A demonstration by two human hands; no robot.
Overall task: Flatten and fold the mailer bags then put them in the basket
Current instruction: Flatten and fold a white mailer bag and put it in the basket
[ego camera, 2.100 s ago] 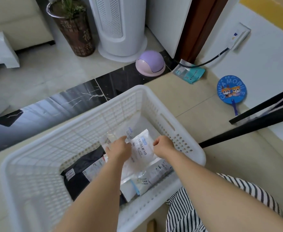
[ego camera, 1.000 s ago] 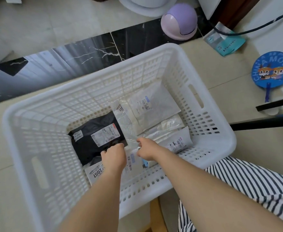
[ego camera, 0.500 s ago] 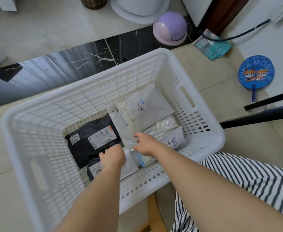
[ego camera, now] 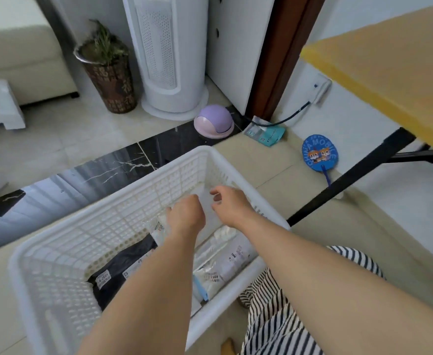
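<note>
Neither hand holds anything: the left hand (ego camera: 186,216) is loosely curled and the right hand (ego camera: 229,204) has its fingers spread, both above the white basket (ego camera: 56,254). Folded mailer bags, one black (ego camera: 123,271) and several white (ego camera: 223,265), lie inside. Placing looks finished; next, fetch another bag to flatten

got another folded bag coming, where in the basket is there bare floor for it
Bare floor lies in the basket's left part, between its left wall and the black bag. The right side is crowded with overlapping white bags, and both hands hover over the far right corner.
</note>
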